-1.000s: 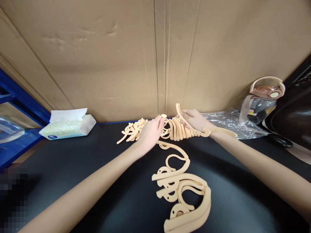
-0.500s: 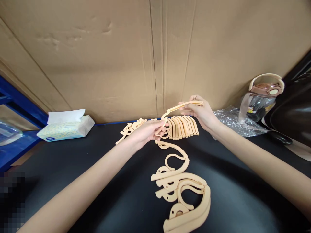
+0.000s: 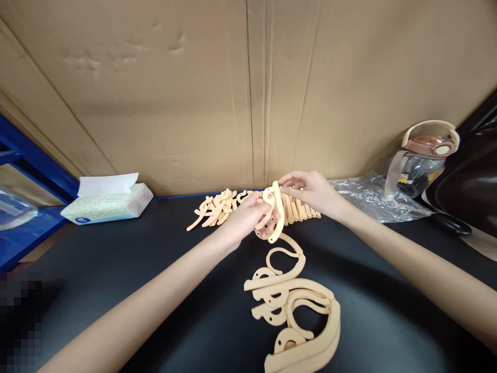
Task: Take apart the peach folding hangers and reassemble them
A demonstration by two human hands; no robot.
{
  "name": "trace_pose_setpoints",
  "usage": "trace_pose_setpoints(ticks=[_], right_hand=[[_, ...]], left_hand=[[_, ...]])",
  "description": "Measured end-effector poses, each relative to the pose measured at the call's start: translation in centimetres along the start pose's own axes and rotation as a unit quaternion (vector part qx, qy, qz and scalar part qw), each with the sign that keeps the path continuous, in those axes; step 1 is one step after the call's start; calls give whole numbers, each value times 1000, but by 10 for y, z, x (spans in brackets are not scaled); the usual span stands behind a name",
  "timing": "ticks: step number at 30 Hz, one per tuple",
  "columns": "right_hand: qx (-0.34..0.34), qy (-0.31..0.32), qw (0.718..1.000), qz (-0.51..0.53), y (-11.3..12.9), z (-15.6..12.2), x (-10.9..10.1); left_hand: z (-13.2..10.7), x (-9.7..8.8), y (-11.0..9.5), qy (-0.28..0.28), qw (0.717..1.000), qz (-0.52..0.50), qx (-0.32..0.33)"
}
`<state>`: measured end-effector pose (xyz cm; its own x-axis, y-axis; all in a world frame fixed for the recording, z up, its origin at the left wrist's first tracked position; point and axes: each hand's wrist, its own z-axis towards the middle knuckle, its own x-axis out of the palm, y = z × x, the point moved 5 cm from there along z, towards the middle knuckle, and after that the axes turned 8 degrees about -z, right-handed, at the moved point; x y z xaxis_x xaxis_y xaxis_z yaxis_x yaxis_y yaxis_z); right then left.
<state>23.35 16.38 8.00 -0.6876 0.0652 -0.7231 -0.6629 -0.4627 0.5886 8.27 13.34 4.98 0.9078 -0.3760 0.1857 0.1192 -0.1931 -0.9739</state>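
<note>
My left hand (image 3: 248, 215) pinches a partly built beige plastic folding hanger (image 3: 276, 212), its long arm hanging down beside the hook part. Over the row of loose hanger arms (image 3: 297, 210), my right hand (image 3: 312, 194) has its fingers and thumb apart, close to the upper end of the held hanger. Whether those fingertips touch an arm in the row is hard to see. Assembled folding hangers (image 3: 305, 357) lie overlapping on the dark table nearer to me. A heap of loose hook pieces (image 3: 219, 207) lies left of my left hand.
On the left stands a tissue pack (image 3: 108, 204) beside a blue frame (image 3: 34, 171). To the right are crumpled clear plastic (image 3: 373, 199) and a handled water bottle (image 3: 423, 160). Cardboard (image 3: 174, 103) rises behind the black table (image 3: 186, 311).
The long arm has swung from stretched out toward the right to hanging down at my left hand. My right hand has let go of it and lowered to the row of arms.
</note>
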Motion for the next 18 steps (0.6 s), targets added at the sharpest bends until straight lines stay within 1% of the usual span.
trace_pose_setpoints(ticks=[1, 4, 6, 8, 10, 11, 13, 14, 15, 16, 17, 18], right_hand=[[2, -4, 1000, -16, 0, 0, 1], [-12, 18, 999, -40, 4, -3, 3], [-33, 35, 997, -55, 9, -5, 5], [-62, 32, 992, -108, 15, -8, 6], [-97, 0, 972, -214, 24, -13, 8], [-118, -19, 953, -278, 29, -15, 9], [-161, -45, 906, -390, 40, -21, 16], [-181, -47, 884, -429, 45, -24, 21], [-197, -42, 867, -455, 49, -26, 25], [-204, -32, 861, -465, 51, -28, 29], [-197, -16, 869, -454, 51, -28, 32], [-178, 3, 887, -426, 49, -27, 34]], left_hand=[[-2, 3, 2, 1, 1000, 4, -3], [-5, 9, 4, 5, 1000, 9, -4], [-7, 11, 4, 7, 1000, 10, 2], [-7, 12, 2, 10, 1000, 13, 9], [-6, 10, 0, 15, 1000, 20, 11], [-5, 9, -1, 17, 999, 26, 11], [-2, 6, -3, 20, 999, 45, 9], [-1, 4, -3, 19, 998, 59, 9], [0, 2, -4, 16, 997, 76, 11], [1, 1, -4, 9, 995, 97, 16], [1, 0, -4, -2, 992, 121, 24], [0, 0, -4, -17, 988, 149, 37]])
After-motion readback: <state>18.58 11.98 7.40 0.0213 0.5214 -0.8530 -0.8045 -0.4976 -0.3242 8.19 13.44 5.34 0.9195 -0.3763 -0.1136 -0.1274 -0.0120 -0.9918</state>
